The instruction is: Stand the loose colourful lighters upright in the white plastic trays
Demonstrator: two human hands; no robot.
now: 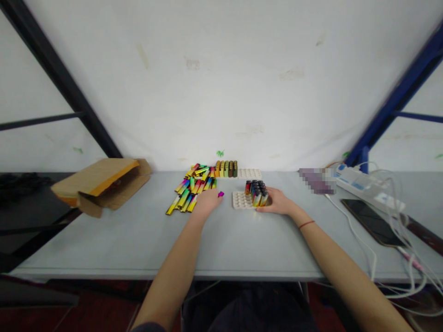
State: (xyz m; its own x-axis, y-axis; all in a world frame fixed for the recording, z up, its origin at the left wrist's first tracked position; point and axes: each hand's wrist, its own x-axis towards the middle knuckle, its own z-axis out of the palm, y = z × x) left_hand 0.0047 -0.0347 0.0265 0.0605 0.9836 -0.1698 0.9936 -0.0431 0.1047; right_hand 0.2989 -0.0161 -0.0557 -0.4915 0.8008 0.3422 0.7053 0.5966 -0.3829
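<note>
My left hand is closed at the right edge of a loose pile of shiny rainbow-coloured tubes. From its fingers sticks the magenta end of one such tube; the rest is hidden by the hand. A white tray with round holes lies just right of it. Dark-topped shiny tubes stand upright in the tray's right part, while holes on its left show bare. Curled around the tray's right side, my right hand has its thumb along the near edge and grips it; some fingertips are hidden behind the tubes.
Behind, against the wall, a second white tray holds several upright tubes at its left. An opened cardboard box lies far left. On the right are a dark phone, a pixelated purple item, a power strip and tangled white cables.
</note>
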